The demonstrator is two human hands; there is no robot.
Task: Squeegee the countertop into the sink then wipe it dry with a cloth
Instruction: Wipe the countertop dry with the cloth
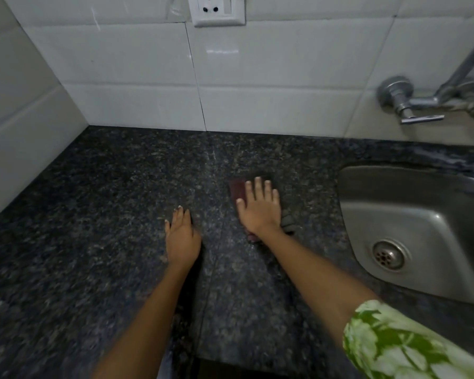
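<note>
Right hand (259, 207) flat on cloth (237, 188) near sink (372, 212) edge.

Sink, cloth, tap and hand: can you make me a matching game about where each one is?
Things:
1. sink
2. cloth
3. tap
4. left hand

Places:
A. on the tiled wall
B. under the right hand
C. flat on the bare countertop
D. set into the counter, far right

Pairs: 1-D, 2-B, 3-A, 4-C
</note>
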